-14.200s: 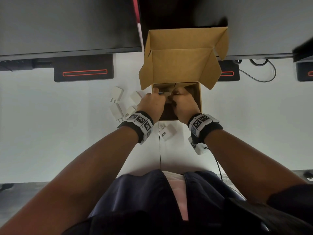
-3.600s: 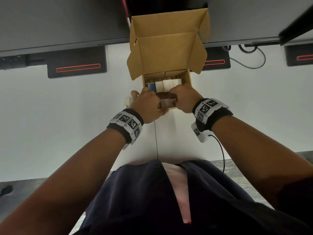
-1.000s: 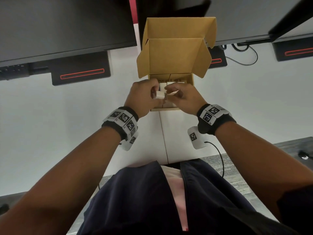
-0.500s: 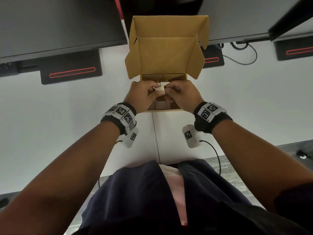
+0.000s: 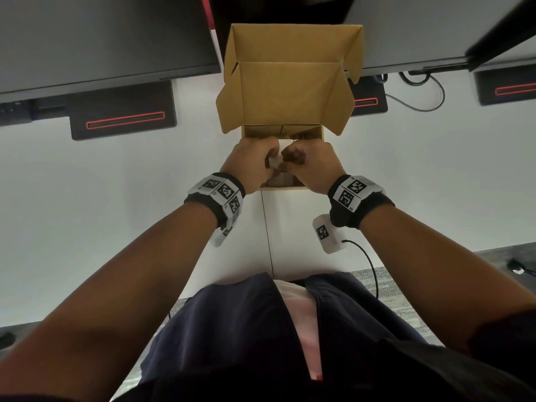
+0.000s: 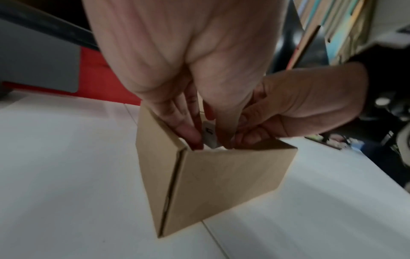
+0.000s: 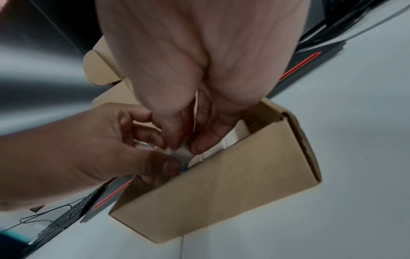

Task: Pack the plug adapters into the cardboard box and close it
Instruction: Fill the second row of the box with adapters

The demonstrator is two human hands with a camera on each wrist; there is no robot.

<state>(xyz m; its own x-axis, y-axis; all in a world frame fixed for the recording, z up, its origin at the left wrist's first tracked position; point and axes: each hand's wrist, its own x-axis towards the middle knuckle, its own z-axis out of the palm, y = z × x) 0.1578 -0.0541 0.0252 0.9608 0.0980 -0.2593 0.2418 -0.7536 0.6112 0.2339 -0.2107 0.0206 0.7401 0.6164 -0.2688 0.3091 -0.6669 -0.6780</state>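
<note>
The cardboard box (image 5: 282, 94) stands on the white table (image 5: 116, 213) with its lid and side flaps raised. Both hands are over its open mouth. My left hand (image 5: 252, 163) and right hand (image 5: 310, 163) together pinch one white plug adapter (image 5: 274, 162) between their fingertips, low in the near end of the box. In the left wrist view the left fingers (image 6: 188, 133) grip that adapter (image 6: 208, 133) just inside the box (image 6: 221, 175) corner. In the right wrist view the right hand (image 7: 186, 147) pinches it, beside other white adapters (image 7: 235, 136) packed inside.
Dark monitors hang over the back of the table, with black stands (image 5: 121, 114) marked by red light strips left and right of the box. A black cable (image 5: 420, 94) loops at the back right. A keyboard (image 7: 66, 215) lies beyond the box.
Both hands have gone down and forward with the white adapter, from just above the box's rim into its near end. The box has stayed in place.
</note>
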